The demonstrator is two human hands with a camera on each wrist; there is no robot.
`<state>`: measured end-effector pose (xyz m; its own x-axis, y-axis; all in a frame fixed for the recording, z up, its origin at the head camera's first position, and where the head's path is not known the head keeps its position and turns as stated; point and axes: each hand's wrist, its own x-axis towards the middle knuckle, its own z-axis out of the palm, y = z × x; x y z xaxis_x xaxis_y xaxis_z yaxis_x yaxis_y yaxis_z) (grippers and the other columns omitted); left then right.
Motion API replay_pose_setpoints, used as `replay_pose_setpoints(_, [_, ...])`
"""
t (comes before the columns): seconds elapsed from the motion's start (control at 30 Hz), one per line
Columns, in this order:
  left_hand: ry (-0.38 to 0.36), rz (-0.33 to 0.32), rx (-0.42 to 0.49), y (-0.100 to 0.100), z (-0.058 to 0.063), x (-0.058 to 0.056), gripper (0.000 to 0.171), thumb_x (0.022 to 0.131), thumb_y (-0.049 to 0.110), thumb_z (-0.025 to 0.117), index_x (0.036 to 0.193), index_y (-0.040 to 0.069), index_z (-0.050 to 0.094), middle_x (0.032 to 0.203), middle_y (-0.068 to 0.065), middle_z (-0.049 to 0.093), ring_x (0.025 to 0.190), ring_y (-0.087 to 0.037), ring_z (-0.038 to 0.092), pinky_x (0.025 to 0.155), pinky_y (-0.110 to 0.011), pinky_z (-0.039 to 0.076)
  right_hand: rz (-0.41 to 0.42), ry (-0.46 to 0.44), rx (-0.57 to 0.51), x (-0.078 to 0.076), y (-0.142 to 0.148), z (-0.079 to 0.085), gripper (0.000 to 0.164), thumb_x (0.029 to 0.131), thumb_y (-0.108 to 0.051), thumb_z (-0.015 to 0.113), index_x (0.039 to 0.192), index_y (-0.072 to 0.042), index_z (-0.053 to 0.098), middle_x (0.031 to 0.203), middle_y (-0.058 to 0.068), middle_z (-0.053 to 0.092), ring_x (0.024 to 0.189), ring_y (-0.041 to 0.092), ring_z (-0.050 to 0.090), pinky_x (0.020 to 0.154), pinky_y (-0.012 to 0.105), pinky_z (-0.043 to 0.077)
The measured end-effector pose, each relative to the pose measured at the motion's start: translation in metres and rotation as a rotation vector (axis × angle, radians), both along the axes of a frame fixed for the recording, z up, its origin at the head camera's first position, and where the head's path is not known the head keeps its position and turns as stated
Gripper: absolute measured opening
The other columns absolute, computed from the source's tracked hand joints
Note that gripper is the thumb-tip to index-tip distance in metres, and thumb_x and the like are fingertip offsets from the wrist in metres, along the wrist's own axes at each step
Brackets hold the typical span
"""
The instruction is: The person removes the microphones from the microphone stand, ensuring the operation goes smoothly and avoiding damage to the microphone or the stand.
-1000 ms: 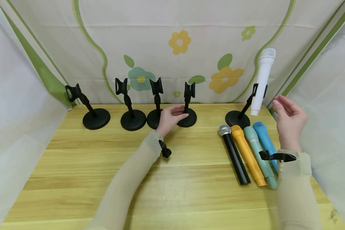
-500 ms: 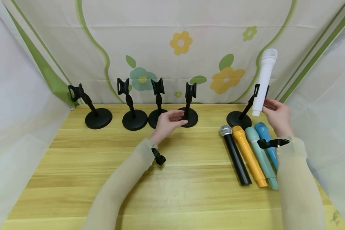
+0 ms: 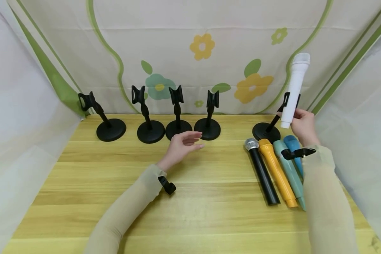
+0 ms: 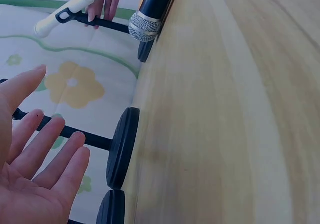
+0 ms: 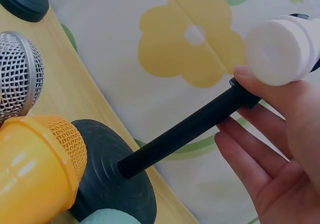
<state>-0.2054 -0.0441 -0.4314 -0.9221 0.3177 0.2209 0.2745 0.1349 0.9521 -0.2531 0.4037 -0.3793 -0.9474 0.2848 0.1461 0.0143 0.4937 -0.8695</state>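
Observation:
A white microphone (image 3: 296, 84) leans in the clip of the rightmost black microphone stand (image 3: 266, 132). My right hand (image 3: 304, 127) grips that stand's post high up, just below the clip. In the right wrist view the thumb lies against the top of the post (image 5: 175, 136), with fingers behind it and the microphone's white end (image 5: 277, 51) over the thumb. My left hand (image 3: 181, 145) hovers with nothing in it, fingers apart from the thumb, in front of another black stand (image 3: 207, 129). The left wrist view shows its palm beside that stand's base (image 4: 123, 149).
Side by side at the right lie a black microphone (image 3: 262, 176), an orange one (image 3: 278, 174), a teal one (image 3: 290, 173) and a blue one (image 3: 292, 144). More stands with bare clips, at far left (image 3: 111, 129), left (image 3: 150, 132) and centre (image 3: 178, 128), line the table's back edge.
My right hand has come left from beside the white microphone and taken hold of its stand's post. My left hand has drawn back toward me from the stand near the centre.

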Motion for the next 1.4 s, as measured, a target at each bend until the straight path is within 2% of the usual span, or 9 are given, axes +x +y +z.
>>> replay_pose_setpoints(0.2, [-0.013,-0.002,0.0,-0.001,-0.003,0.005,0.037,0.089,0.023,0.083,0.124,0.015,0.072,0.124,-0.004,0.07,0.115,-0.028,0.066,0.097,-0.033,0.053,-0.006,0.02,-0.021,0.001,-0.002,0.001,0.051,0.088,-0.044,0.08,0.123,-0.007,0.074,0.084,-0.025,0.069,0.093,0.014,0.055,0.067,0.018,0.046])
replay_pose_setpoints(0.43, [-0.021,-0.044,0.043,0.0,-0.003,0.008,0.037,0.089,0.019,0.083,0.124,0.012,0.072,0.127,-0.013,0.068,0.119,-0.038,0.063,0.099,-0.037,0.052,-0.007,0.038,-0.018,0.0,-0.003,0.0,0.052,0.088,-0.042,0.08,0.123,-0.003,0.073,0.082,-0.027,0.068,0.091,0.013,0.055,0.064,0.016,0.047])
replay_pose_setpoints(0.73, [-0.019,-0.042,0.043,0.0,-0.002,0.008,0.037,0.088,0.019,0.084,0.123,0.013,0.073,0.125,-0.008,0.07,0.118,-0.036,0.064,0.098,-0.037,0.053,-0.011,0.06,-0.005,-0.001,-0.004,0.0,0.051,0.089,-0.04,0.079,0.123,-0.002,0.073,0.082,-0.026,0.068,0.091,0.014,0.055,0.063,0.017,0.045])
replay_pose_setpoints(0.93, [-0.022,-0.053,0.044,0.001,-0.002,0.007,0.038,0.088,0.02,0.084,0.124,0.012,0.073,0.127,-0.015,0.068,0.118,-0.037,0.063,0.099,-0.04,0.052,-0.025,0.07,-0.002,-0.002,-0.003,0.001,0.051,0.089,-0.04,0.08,0.121,-0.001,0.074,0.08,-0.025,0.068,0.089,0.014,0.054,0.062,0.018,0.045])
replay_pose_setpoints(1.03, [-0.027,-0.049,0.039,0.002,-0.002,0.008,0.037,0.088,0.019,0.083,0.124,0.012,0.073,0.127,-0.013,0.068,0.119,-0.037,0.063,0.099,-0.038,0.053,-0.037,0.088,0.011,-0.003,-0.003,0.002,0.048,0.088,-0.039,0.081,0.117,-0.002,0.076,0.076,-0.026,0.068,0.083,0.013,0.054,0.06,0.017,0.044])
replay_pose_setpoints(1.27, [-0.036,-0.043,0.041,0.002,0.0,0.01,0.036,0.089,0.018,0.083,0.123,0.014,0.073,0.125,-0.007,0.07,0.118,-0.035,0.064,0.097,-0.033,0.053,-0.011,0.159,-0.015,0.0,-0.01,0.017,0.041,0.087,-0.033,0.083,0.117,-0.006,0.077,0.083,-0.02,0.072,0.082,0.011,0.057,0.058,0.018,0.042])
replay_pose_setpoints(1.4, [-0.029,-0.041,0.047,0.002,-0.001,0.01,0.036,0.088,0.018,0.083,0.123,0.013,0.073,0.123,-0.003,0.071,0.117,-0.035,0.064,0.096,-0.033,0.054,-0.016,0.221,-0.027,0.002,-0.017,0.028,0.032,0.085,-0.03,0.086,0.108,-0.008,0.081,0.076,-0.016,0.072,0.072,0.013,0.054,0.053,0.021,0.038])
